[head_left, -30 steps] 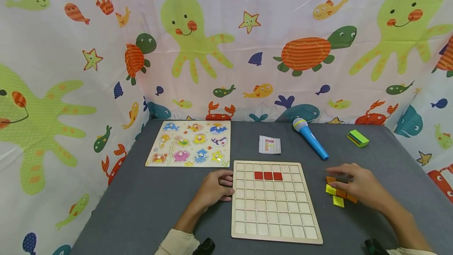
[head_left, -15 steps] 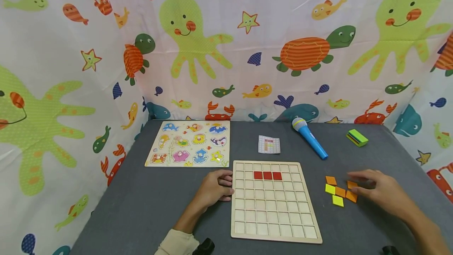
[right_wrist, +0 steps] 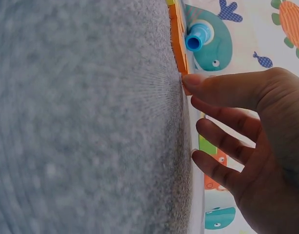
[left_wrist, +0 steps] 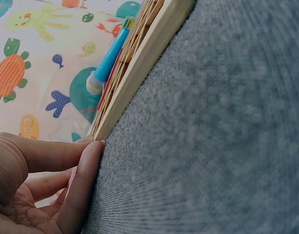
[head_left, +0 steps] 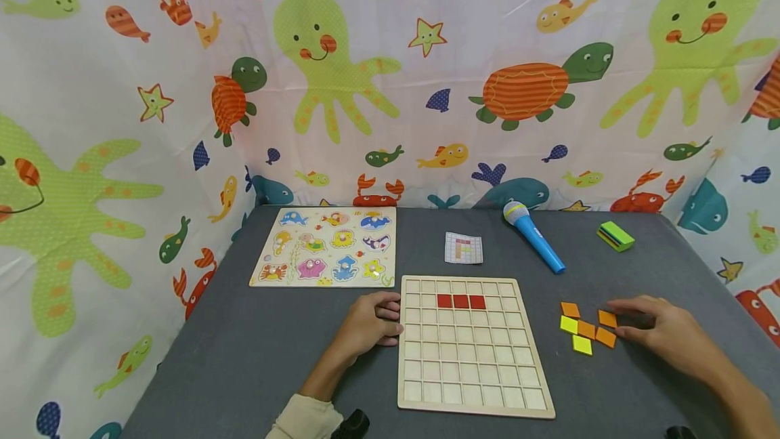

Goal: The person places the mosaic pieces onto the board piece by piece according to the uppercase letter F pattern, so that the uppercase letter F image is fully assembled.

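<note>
A wooden grid board (head_left: 441,352) lies on the table with three red tiles (head_left: 461,301) side by side in its second row. At its left edge is the left hand (head_left: 365,322), fingers bent; the left wrist view has thumb and finger (left_wrist: 51,180) pinching the board's rim (left_wrist: 134,80). To the right of the board, orange tiles (head_left: 586,330) and yellow tiles (head_left: 581,345) lie loosely grouped. The right hand (head_left: 664,330) rests at their right side, thumb and fingers spread. In the right wrist view its thumb (right_wrist: 222,90) touches an orange tile (right_wrist: 185,66).
Behind the board lie a small printed grid card (head_left: 463,248) and a blue toy microphone (head_left: 536,239). A sea-animal puzzle board (head_left: 326,247) is at the back left, a green block with coloured layers (head_left: 615,236) at the back right. A patterned cloth (head_left: 402,134) hangs behind the table.
The right hand has drawn back rightward from over the tiles, uncovering orange ones at the right of the group. The left hand and the board look the same.
</note>
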Motion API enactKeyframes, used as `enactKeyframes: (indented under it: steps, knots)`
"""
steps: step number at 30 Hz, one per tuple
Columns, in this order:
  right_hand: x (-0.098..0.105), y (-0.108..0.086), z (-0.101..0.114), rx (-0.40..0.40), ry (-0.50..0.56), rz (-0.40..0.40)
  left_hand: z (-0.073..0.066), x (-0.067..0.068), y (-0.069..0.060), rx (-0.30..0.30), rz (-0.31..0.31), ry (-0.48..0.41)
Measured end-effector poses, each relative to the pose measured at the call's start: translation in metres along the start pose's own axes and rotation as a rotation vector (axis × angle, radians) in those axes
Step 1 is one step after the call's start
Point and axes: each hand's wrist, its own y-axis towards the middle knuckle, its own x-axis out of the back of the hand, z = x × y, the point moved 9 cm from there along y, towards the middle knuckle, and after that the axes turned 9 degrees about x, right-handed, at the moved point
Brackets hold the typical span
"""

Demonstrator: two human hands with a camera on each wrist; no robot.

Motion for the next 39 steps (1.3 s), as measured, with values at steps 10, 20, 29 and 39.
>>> enactKeyframes:
  steps: [10, 20, 29, 39]
  knots:
    - [-0.0032, 0.0051, -0.0002, 0.003, 0.001, 0.027, -0.0009, 0.0005, -0.0007, -0.003, -0.004, 0.002]
    - [-0.0027, 0.008, 0.001, 0.006, -0.03, 0.042, -0.0021, 0.0005, -0.0007, -0.004, -0.005, 0.003]
    - [-0.0054, 0.0089, -0.0009, -0.015, -0.012, 0.099, -0.0009, 0.0001, -0.0005, -0.006, -0.002, 0.003]
    - [-0.0031, 0.0104, 0.0012, -0.014, -0.032, 0.082, -0.0014, 0.0001, -0.0008, -0.01, 0.0, 0.001]
